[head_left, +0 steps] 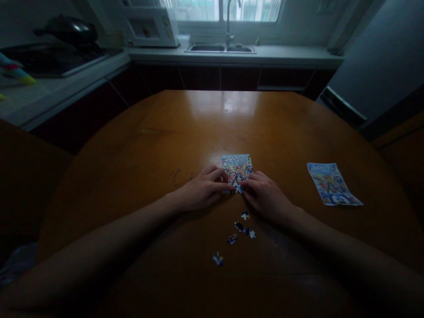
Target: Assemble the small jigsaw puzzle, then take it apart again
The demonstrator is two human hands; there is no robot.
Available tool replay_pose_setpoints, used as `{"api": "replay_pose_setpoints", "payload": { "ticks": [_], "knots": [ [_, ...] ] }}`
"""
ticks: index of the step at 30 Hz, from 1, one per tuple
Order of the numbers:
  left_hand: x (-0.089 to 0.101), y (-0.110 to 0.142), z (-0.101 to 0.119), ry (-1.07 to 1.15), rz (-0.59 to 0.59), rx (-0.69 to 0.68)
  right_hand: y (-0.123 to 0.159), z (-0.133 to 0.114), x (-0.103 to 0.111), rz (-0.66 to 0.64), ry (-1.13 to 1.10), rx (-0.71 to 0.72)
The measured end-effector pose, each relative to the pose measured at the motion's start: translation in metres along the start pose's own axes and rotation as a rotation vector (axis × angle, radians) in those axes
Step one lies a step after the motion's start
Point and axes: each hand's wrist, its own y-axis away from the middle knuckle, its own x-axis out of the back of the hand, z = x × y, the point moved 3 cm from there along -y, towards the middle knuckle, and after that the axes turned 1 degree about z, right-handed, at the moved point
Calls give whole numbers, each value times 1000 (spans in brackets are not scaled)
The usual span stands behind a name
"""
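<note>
A partly assembled jigsaw puzzle [237, 165] with a colourful crowded picture lies flat on the wooden table [185, 132]. At its lower left, my left hand [208, 185] rests with the thumb stretched to the bottom edge and the fingers curled along the side. My right hand [265, 192] pinches a small blue-and-white puzzle piece [238, 189] at that same edge, where the left thumb also reaches. Several loose pieces lie nearer to me, among them a dark piece [239, 226] and a white-and-blue piece [217, 258].
A creased picture sheet [333, 183] lies to the right on the table. Beyond the table stand a counter with a sink [207, 48], a microwave [150, 26], and a stove with a black wok [69, 31]. A fridge [380, 62] is at the right.
</note>
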Motion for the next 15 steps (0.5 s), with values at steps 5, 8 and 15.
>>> {"api": "replay_pose_setpoints", "payload": {
  "ticks": [5,8,15],
  "knots": [
    [-1,1,-2,1,-3,1,2,-2,-1,-7,99,57],
    [-1,1,0,-15,-1,-9,3,-4,1,-31,155,100],
    [-2,1,7,-125,-41,-3,3,2,6,41,52,89]
  ]
}}
